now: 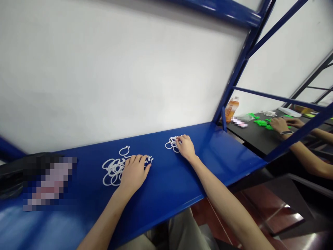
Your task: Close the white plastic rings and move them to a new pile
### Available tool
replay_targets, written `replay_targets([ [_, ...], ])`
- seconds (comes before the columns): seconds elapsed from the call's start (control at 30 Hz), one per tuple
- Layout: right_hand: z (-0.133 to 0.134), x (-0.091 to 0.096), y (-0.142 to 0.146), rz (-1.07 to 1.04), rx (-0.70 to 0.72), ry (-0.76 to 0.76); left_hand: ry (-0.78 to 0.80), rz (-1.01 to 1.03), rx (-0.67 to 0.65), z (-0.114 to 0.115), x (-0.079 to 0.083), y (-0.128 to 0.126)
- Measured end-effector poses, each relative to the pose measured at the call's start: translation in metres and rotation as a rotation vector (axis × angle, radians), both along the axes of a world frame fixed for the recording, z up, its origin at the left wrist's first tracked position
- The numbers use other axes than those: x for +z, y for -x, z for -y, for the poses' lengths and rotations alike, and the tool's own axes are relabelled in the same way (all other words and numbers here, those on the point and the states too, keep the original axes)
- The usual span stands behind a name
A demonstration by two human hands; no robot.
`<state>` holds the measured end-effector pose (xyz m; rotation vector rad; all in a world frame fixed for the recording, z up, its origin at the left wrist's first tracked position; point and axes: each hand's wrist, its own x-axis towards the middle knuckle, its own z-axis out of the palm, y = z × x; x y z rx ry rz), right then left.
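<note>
On the blue shelf [166, 187] lies a loose pile of white plastic rings [113, 170], with one ring [124, 151] apart just behind it. My left hand [134, 172] rests on the pile's right side, fingers curled down onto the rings. Further right is a smaller stack of white rings [171, 144]. My right hand [186, 147] touches that stack, its fingertips pinched on the rings at its right edge.
A white wall panel stands behind the shelf, framed by blue posts [234, 80]. To the right is a black table [256, 135] with green parts [262, 122], an orange bottle [231, 108] and another person's hands [281, 124]. A dark object lies far left.
</note>
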<state>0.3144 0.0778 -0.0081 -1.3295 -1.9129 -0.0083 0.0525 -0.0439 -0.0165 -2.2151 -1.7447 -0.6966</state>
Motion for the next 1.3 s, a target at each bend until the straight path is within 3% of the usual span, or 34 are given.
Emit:
replay_targets([
  [0.4,0.015,0.004,0.012,-0.187,0.083,0.033,0.009,0.112,-0.051,-0.002,0.007,0.0],
  [0.83,0.029,0.02,0.016,-0.31,0.161,0.002,-0.18,0.221,-0.097,-0.003,0.015,0.004],
  [0.97,0.041,0.025,0.022,-0.26,0.299,-0.024,-0.178,0.288,-0.201,0.0,0.019,-0.001],
  [1.13,0.069,0.023,0.047,0.043,0.737,0.045,-0.069,0.459,-0.266,0.009,0.026,-0.014],
  [1.3,0.07,0.013,0.057,0.031,0.706,0.136,0.065,0.643,-0.146,0.012,0.031,-0.021],
])
